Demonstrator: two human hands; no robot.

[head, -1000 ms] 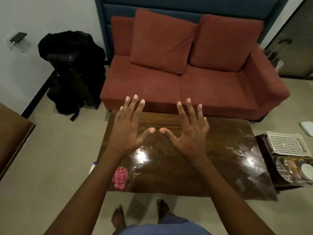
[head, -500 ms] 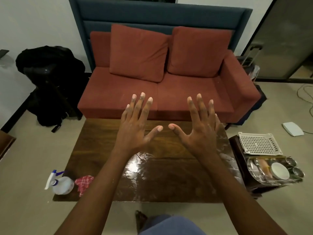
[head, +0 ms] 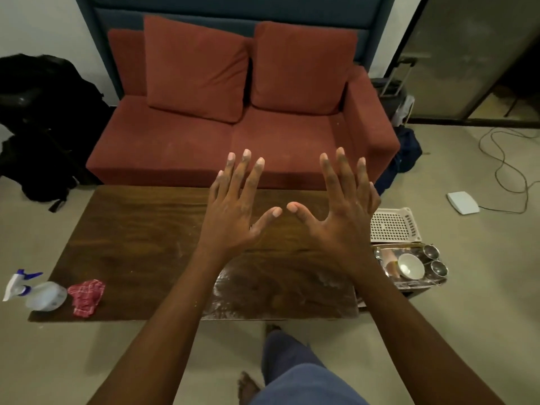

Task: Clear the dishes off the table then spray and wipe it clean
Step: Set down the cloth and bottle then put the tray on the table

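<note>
A dark wooden coffee table point(head: 140, 235) fills the middle of the view. My left hand point(head: 233, 209) and my right hand point(head: 342, 211) hover over it side by side, palms down, fingers spread, holding nothing. At the table's near left corner lie a white spray bottle point(head: 41, 293) with a blue trigger and a crumpled red checked cloth point(head: 86, 296). To the right of the table, on a low stand, a steel tray point(head: 415, 283) holds a white bowl point(head: 410, 266) and two small steel cups point(head: 435, 260).
A red sofa point(head: 233, 141) with two cushions stands behind the table. Black bags point(head: 43, 121) sit at the left wall. A white perforated basket point(head: 393, 225) lies beside the tray. On the floor at right are a white box point(head: 463, 202) and a cable.
The view has shifted left and back, so the spray bottle, cloth and dish tray have come into full sight. Both hands stay spread above the table.
</note>
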